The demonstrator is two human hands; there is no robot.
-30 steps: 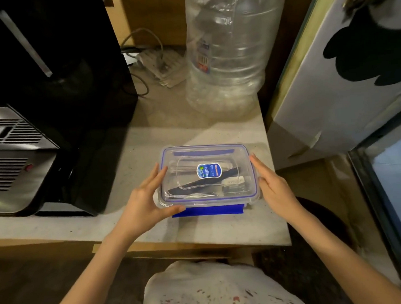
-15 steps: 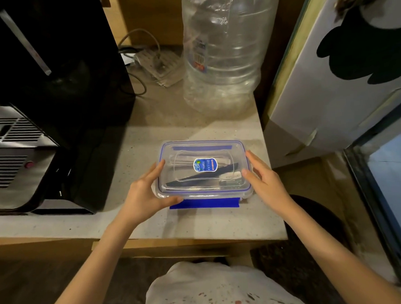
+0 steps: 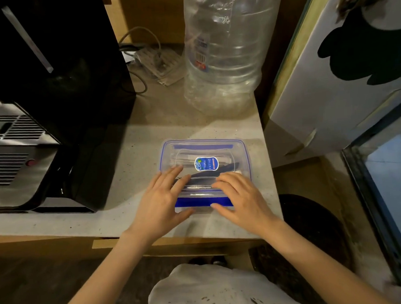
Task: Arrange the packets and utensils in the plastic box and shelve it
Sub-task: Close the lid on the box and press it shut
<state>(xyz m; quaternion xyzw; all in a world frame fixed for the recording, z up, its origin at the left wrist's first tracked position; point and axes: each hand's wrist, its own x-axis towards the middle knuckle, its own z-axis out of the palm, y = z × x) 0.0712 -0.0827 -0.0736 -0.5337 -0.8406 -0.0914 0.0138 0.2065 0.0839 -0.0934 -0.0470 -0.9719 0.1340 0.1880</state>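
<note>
The clear plastic box (image 3: 204, 149) with blue-edged lid sits on the pale counter (image 3: 126, 159) near its front right corner. Through the lid I see a dark utensil (image 3: 223, 170) and pale packets (image 3: 183, 159) under a blue label (image 3: 206, 163). My left hand (image 3: 160, 199) lies with fingers flat on the lid's front left, thumb at the blue front latch (image 3: 197, 202). My right hand (image 3: 240, 196) mirrors it on the front right, thumb against the same latch. The latch sticks out from the front edge between my thumbs.
A black and steel appliance (image 3: 43, 101) fills the counter's left. A large empty water bottle (image 3: 225, 58) stands behind the box, with a power strip and cables (image 3: 158, 61) beside it. A white panel (image 3: 329, 77) and a glass tank edge (image 3: 369, 190) are to the right.
Both hands have moved from the box's left and right sides onto the front of the lid, with thumbs now at the front latch. The box stays on the counter.
</note>
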